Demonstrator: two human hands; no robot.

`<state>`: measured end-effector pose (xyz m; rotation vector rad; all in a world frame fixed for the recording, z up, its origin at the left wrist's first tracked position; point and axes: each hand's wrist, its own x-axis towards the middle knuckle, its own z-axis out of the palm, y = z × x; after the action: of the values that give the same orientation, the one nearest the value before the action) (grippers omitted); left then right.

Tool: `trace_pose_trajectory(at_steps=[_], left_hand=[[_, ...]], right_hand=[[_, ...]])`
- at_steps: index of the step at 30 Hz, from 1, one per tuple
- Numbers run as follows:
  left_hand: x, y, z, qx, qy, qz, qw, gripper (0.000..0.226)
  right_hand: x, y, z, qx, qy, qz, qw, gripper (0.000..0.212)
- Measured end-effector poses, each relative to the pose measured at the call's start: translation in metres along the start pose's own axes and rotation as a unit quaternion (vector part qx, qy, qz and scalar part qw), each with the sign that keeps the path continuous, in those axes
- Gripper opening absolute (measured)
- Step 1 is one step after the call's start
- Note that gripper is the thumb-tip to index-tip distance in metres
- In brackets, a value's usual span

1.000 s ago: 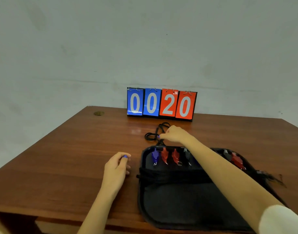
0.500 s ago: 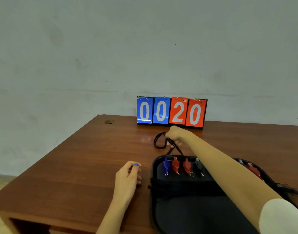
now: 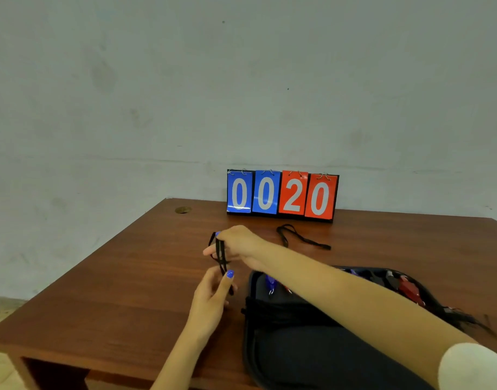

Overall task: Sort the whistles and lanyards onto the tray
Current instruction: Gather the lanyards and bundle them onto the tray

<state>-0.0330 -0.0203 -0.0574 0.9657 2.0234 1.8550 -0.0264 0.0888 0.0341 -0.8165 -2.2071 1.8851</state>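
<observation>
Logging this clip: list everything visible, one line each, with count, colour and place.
table: one, reddish-brown wood, fills the lower frame
scoreboard: one, two blue and two red cards reading 0020, far edge
loose lanyard: one, black, on the table before the scoreboard
held lanyard: one, black, between both hands
tray: one, black, near right
whistles: several, blue and red, count unclear, tray's far end
right hand: grips held lanyard
left hand: pinches its lower end

so the scoreboard (image 3: pixel 282 195) sits at the counter's (image 3: pixel 129 277) back edge, frame centre. a loose lanyard (image 3: pixel 301 238) lies just in front, the tray (image 3: pixel 284 358) lower right holding whistles (image 3: pixel 270 282).
</observation>
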Motion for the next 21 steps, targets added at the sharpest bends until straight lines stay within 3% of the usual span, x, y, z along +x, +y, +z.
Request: trace_pose_trajectory(at_steps=[2, 5, 8, 12, 16, 21], left_hand=[[-0.001, -0.003, 0.001, 0.019, -0.011, 0.003, 1.000, 0.020], [0.000, -0.001, 0.000, 0.031, 0.009, -0.021, 0.999, 0.034], [0.001, 0.000, 0.000, 0.027, 0.010, -0.032, 0.999, 0.036], [0.006, -0.001, -0.003, -0.062, 0.040, -0.088, 0.993, 0.030], [0.016, -0.003, -0.001, -0.108, 0.069, -0.201, 0.971, 0.037], [0.001, -0.005, 0.000, -0.005, 0.003, -0.061, 0.998, 0.042]], right_hand=[[-0.005, 0.003, 0.005, 0.043, -0.025, 0.007, 0.999, 0.034], [-0.007, 0.001, -0.003, 0.221, -0.009, 0.022, 0.975, 0.013], [-0.008, -0.006, -0.020, 0.338, -0.028, 0.030, 0.940, 0.017], [-0.013, -0.019, -0.059, 0.409, -0.020, -0.022, 0.912, 0.004], [-0.025, -0.018, -0.107, 0.443, 0.022, -0.079, 0.893, 0.010], [-0.052, 0.006, -0.164, 0.465, 0.065, -0.104, 0.877, 0.014]])
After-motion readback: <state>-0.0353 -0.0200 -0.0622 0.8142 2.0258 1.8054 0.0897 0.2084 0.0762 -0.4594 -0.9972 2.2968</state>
